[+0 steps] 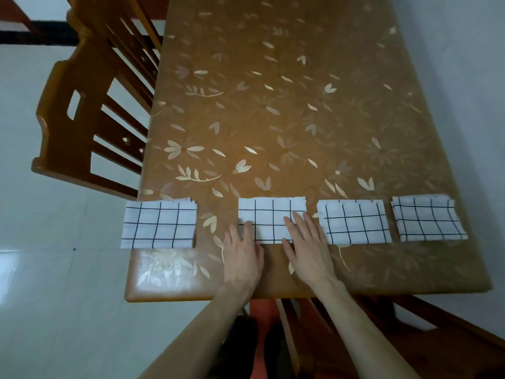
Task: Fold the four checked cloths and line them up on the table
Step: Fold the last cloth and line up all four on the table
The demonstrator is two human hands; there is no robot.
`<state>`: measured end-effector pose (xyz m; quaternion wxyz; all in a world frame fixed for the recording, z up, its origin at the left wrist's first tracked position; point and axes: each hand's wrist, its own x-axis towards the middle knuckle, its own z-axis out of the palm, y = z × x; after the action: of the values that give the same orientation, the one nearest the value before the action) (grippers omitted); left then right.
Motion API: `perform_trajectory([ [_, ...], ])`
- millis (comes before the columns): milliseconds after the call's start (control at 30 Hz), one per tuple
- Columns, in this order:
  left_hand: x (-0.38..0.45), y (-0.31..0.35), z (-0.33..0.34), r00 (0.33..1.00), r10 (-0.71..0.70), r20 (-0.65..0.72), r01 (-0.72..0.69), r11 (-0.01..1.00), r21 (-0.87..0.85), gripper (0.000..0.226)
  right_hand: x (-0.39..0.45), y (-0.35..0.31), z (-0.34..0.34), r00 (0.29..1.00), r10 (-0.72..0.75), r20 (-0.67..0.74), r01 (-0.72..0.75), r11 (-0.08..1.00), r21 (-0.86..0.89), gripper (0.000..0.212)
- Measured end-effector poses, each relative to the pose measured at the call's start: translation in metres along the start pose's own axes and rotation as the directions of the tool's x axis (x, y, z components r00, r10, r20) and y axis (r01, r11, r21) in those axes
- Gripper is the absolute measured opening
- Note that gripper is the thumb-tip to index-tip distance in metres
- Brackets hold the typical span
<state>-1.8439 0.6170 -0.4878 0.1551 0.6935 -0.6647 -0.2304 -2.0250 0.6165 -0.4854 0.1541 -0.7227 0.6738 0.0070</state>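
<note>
Several white cloths with black checks lie folded in a row across the near part of the table point(273, 105). The leftmost cloth point(159, 224) overhangs the table's left edge. The second cloth point(270, 214) lies under my fingertips: my left hand point(243, 253) rests flat on its near left corner, and my right hand point(307, 247) rests flat on its near right part. Both hands have fingers stretched out and grip nothing. To the right lie the third cloth point(355, 222) and the fourth cloth point(427, 218), each folded and apart from its neighbour.
The table carries a brown covering with pale leaf and flower prints. A wooden chair point(90, 110) stands against its left side. Another wooden chair point(410, 337) is at the near right, below the table edge. A pale wall runs along the right.
</note>
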Motion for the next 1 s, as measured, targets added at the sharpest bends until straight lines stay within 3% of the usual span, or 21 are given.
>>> perform_trajectory([
  [300, -0.007, -0.001, -0.001, 0.999, 0.025, -0.046, -0.025, 1.000, -0.009, 0.045, -0.001, 0.004, 0.006, 0.999, -0.044, 0.016, 0.041, 0.993, 0.113, 0.060],
  [567, -0.020, 0.005, -0.037, 0.998, -0.057, 0.001, 0.056, 0.985, 0.165, 0.049, -0.004, -0.008, -0.011, 0.989, -0.122, -0.081, 0.126, 0.991, 0.050, 0.059],
  [733, -0.025, -0.008, -0.071, 0.988, -0.034, -0.152, 0.063, 0.979, 0.196, 0.045, -0.005, -0.051, -0.019, 0.960, -0.258, -0.112, 0.268, 0.960, 0.081, 0.054],
  [1000, -0.022, -0.078, -0.120, 0.964, -0.114, -0.239, 0.150, 0.979, 0.139, 0.044, 0.000, -0.151, -0.021, 0.938, -0.330, -0.107, 0.340, 0.936, 0.087, 0.054],
])
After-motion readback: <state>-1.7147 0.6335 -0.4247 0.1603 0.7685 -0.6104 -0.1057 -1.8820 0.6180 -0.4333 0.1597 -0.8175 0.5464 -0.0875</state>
